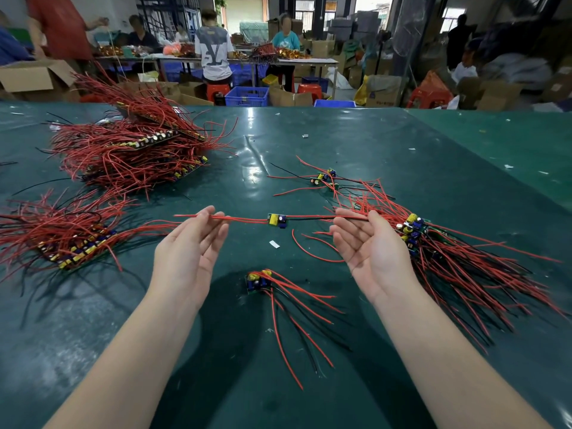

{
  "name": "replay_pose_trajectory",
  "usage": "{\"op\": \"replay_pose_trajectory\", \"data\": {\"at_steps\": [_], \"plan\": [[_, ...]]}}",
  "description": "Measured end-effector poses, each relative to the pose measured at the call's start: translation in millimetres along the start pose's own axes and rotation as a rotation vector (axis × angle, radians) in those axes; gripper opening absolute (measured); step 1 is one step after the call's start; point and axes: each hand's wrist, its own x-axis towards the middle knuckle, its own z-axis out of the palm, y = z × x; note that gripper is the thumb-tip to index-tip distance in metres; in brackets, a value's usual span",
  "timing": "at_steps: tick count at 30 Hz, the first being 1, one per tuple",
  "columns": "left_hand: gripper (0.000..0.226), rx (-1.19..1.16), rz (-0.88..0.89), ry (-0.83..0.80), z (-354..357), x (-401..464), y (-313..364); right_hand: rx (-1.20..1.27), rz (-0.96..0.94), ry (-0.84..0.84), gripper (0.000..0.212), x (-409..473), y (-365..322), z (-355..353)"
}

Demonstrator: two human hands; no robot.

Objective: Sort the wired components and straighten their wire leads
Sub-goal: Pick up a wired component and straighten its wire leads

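The left hand (188, 255) and right hand (368, 252) each pinch one end of the wire leads (244, 218), stretched level between their fingers. The small board (277, 220) hangs midway, slightly nearer the right hand, above the worktop (402, 150).

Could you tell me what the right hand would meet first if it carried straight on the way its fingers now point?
Probably the small cluster of wired components lying beyond it on the green table. The right hand, pinching the stretched wire, points up and away. Depth is unclear, so it might pass above them.
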Motion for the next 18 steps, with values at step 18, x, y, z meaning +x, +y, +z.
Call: {"op": "replay_pose_trajectory", "data": {"at_steps": [18], "plan": [[0.007,-0.055,0.051,0.117,-1,-1,10,-0.025,-0.013,0.018,0.061,-1,1,1]]}}
